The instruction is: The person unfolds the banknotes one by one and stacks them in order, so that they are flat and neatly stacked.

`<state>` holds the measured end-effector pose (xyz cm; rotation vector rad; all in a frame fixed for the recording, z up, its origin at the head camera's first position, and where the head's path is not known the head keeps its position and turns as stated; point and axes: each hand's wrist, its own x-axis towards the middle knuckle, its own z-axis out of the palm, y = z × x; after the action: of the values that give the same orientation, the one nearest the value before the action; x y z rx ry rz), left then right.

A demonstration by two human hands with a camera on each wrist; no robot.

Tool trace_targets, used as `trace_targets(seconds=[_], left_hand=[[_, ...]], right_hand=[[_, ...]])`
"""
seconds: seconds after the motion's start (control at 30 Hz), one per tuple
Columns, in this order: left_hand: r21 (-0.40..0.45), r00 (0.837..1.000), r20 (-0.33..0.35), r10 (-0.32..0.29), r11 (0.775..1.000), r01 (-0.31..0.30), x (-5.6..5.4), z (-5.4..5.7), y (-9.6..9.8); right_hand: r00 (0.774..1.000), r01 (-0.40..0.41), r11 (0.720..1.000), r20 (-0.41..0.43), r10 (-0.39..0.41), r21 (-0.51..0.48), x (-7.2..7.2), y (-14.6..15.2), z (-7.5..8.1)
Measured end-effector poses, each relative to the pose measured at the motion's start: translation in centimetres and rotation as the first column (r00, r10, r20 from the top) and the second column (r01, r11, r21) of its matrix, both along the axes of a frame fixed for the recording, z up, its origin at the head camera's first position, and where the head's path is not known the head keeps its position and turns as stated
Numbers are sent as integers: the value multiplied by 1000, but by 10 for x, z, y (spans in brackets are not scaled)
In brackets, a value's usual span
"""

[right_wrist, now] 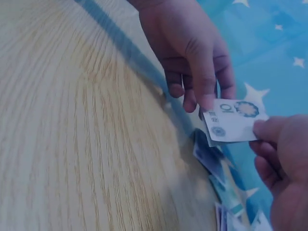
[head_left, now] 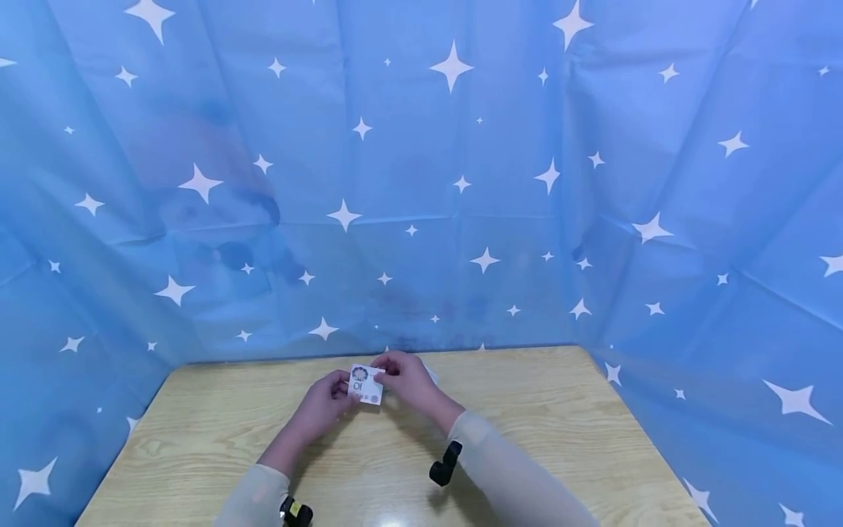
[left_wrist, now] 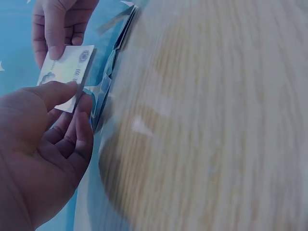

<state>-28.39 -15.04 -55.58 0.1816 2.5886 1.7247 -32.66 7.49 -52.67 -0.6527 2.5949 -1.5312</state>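
A small folded banknote (head_left: 366,389) with a flower rosette and a printed "10" is held up between both hands over the far part of the wooden table. My left hand (head_left: 320,410) pinches its left side, thumb on the printed face and fingers behind. From the other side, my right hand (head_left: 415,384) pinches the opposite edge between thumb and fingers. In the right wrist view the banknote (right_wrist: 233,119) shows a second layer just under its lower edge. Below it, near the table's far edge, lie more folded banknotes (right_wrist: 209,161), partly hidden by the hands.
The light wood-grain table (head_left: 527,424) ends at a blue curtain (head_left: 421,278) with white stars, which stands along the back and both sides. Dark wrist cameras (head_left: 446,463) sit on both sleeves. In the left wrist view, banknotes (left_wrist: 122,36) line the table edge.
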Motion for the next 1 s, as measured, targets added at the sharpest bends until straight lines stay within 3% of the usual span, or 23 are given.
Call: trace_targets(seconds=[0.37, 0.57, 0.8, 1.0], left_hand=[[114, 1000, 1, 16, 993, -16, 0, 5, 7], [166, 998, -1, 70, 984, -69, 2, 8, 12], [266, 989, 28, 146, 953, -148, 0, 6, 23], [352, 987, 40, 155, 922, -159, 1, 8, 35]], right_hand=[[997, 62, 996, 42, -59, -71, 6, 7, 3], [996, 85, 981, 55, -77, -175, 13, 12, -1], [988, 86, 959, 150, -46, -270, 31, 19, -6], [983, 72, 943, 184, -12, -325, 42, 23, -12]])
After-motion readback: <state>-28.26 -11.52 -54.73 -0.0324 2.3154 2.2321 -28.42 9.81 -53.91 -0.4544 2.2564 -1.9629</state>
